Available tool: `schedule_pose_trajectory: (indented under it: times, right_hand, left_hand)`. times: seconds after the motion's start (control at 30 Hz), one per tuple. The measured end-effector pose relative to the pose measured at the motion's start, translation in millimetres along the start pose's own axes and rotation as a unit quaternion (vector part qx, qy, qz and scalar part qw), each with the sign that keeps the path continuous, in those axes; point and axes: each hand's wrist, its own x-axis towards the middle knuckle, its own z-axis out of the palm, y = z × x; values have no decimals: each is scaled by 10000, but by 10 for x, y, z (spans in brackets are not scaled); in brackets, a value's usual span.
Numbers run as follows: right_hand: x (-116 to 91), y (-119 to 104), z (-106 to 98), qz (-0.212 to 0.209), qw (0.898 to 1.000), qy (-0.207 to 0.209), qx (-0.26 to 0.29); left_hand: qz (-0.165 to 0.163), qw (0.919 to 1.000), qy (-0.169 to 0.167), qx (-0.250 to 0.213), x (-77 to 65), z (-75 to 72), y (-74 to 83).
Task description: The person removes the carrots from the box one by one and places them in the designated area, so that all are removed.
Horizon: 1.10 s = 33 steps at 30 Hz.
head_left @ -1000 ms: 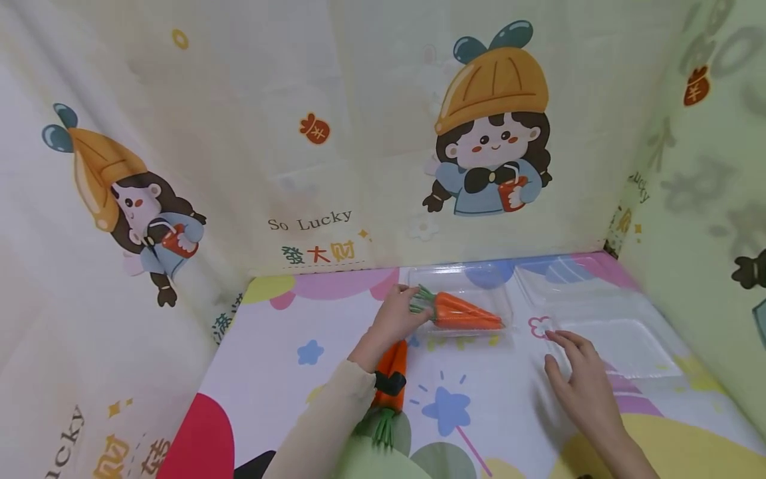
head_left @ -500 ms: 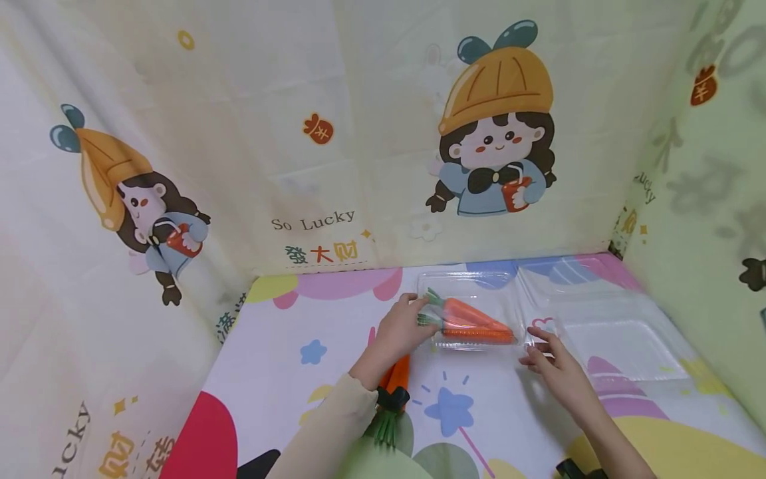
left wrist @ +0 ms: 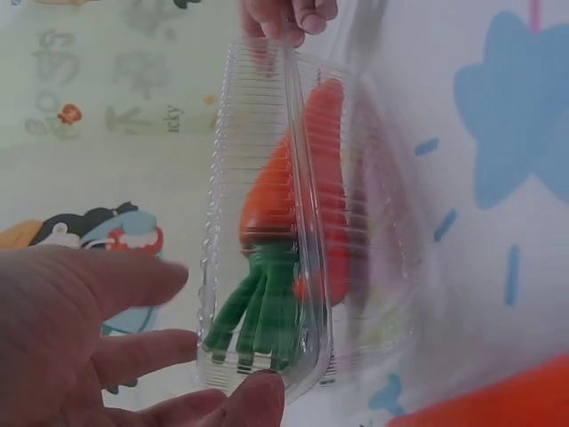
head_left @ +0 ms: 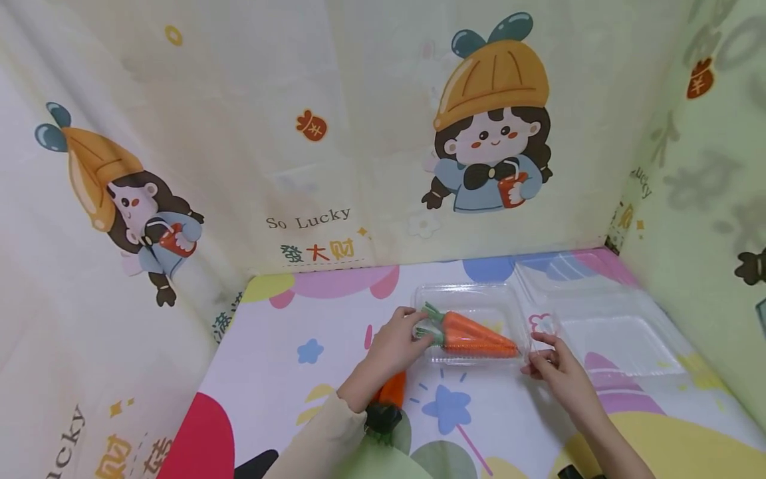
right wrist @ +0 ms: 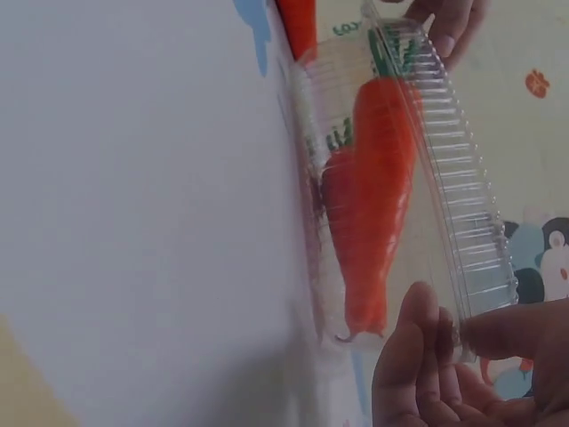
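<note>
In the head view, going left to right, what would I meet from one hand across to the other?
Left hand → clear plastic container with two carrots inside → right hand.

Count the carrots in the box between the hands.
2, side by side: the far carrot and the near carrot. The clear box seems to hide no others.

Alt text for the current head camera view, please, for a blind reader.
Left hand and right hand hold opposite ends of a clear closed box with orange carrots inside, at a printed table. Another carrot, partly hidden, lies nearer the wearer; a clear container sits at right.
</note>
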Motion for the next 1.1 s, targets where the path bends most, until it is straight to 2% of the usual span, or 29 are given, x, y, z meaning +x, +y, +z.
schedule_pose_trajectory:
  times: [0.2,0.33,0.5,0.67,0.77,0.93,1.0,1.1]
  right_hand:
    - [-42,-20,13,201,9996,-101,173]
    - [-76,-47,7,328,9991,-111,262]
    - [-120,-55,11,551,9963,-175,633]
    - [-134,-42,12,777,9924,-167,938]
    - [-130,-26,-7,913,9899,-147,1074]
    - [-118,-1,-34,1162,9807,-115,1570]
    - [-115,3,-33,1233,9788,-82,1631]
    - [-121,5,-25,1269,9803,-51,1512]
  left_hand:
    - [30,9968,250,-763,-207,-16,-123]
    - [-7,9946,420,-948,-321,-4,-178]
    - [-243,9916,223,-1253,-486,35,-263]
    - [-459,9745,-73,-2197,-602,101,-313]
    - [-542,9588,-114,-2788,-617,142,-333]
    - [-917,9310,-52,-3534,-599,181,-370]
    - [-1030,9269,-51,-3609,-592,183,-379]
    - [-1067,9285,-101,-3556,-591,177,-389]
